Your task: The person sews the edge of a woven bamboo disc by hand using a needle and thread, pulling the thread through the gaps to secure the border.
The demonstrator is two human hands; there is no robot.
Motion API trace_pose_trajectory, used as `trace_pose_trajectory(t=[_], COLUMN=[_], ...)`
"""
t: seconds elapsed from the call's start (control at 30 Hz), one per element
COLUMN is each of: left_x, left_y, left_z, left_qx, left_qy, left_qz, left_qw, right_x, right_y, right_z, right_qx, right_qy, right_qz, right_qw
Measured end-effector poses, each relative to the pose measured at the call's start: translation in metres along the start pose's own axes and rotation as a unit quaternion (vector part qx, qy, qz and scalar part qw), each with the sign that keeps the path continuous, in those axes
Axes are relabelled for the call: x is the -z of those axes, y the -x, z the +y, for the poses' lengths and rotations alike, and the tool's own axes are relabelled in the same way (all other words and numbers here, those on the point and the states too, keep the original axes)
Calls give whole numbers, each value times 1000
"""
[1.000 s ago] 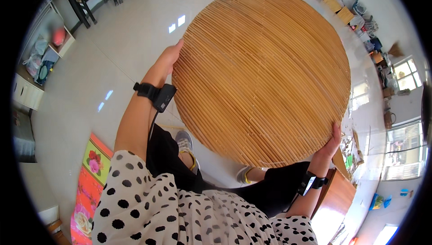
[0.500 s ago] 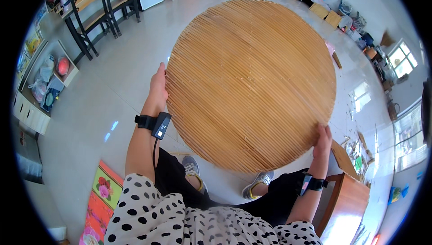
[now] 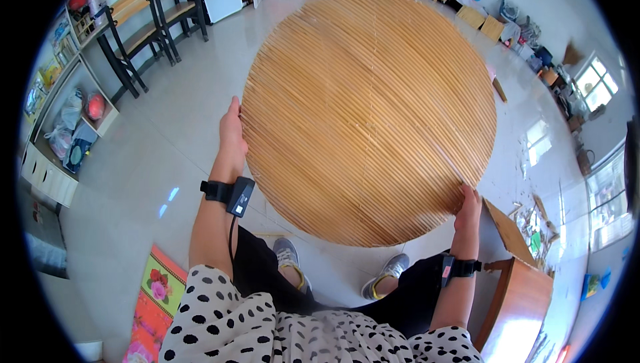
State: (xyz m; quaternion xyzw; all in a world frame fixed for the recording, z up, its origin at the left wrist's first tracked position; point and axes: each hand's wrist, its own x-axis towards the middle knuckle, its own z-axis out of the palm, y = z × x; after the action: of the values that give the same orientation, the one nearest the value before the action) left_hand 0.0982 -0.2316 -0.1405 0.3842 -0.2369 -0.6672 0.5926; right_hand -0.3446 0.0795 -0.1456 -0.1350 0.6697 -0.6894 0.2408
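Observation:
I hold a large round mat of thin bamboo slats (image 3: 367,110) out in front of me, above the floor. My left hand (image 3: 231,138) grips its left rim, fingers hidden behind the slats. My right hand (image 3: 468,204) grips the lower right rim. Each wrist wears a black band with a small device. Below the mat my two feet in grey shoes stand on the pale tiled floor (image 3: 160,150).
A wooden cabinet (image 3: 520,296) stands close by my right arm. Black-legged wooden tables (image 3: 143,26) stand at the back left, shelves with bags (image 3: 63,130) along the left wall. A colourful floral mat (image 3: 157,300) lies at the lower left. Boxes and clutter line the right wall.
The round bamboo mat has shifted from the upper right toward the middle of the view, and both hands moved with it. More of the room's back left shows now.

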Motion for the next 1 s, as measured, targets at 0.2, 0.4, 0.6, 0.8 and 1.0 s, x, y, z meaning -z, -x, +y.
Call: trace_pose_trajectory(t=[0.2,0.4,0.6,0.8,1.0], left_x=[9,1,4,3,-2], left_y=[-7,-3,-3,4,10], left_z=[0,-1,-1,4,2], left_qx=[8,-7,-13,-18,-64], left_qy=[10,-4,-7,10,-40], left_qz=[-18,-10,0,-13,-30], left_qw=[1000,1000,1000,1000,997], right_x=[-2,2,-5,-3,-3], right_y=[-9,-15,-9,-14,-3], right_z=[7,15,9,17,7], right_qx=[-22,-22,-28,-12,-36], right_qy=[24,28,18,33,42], right_qz=[0,12,-10,-8,1], right_qw=[999,999,999,999,998])
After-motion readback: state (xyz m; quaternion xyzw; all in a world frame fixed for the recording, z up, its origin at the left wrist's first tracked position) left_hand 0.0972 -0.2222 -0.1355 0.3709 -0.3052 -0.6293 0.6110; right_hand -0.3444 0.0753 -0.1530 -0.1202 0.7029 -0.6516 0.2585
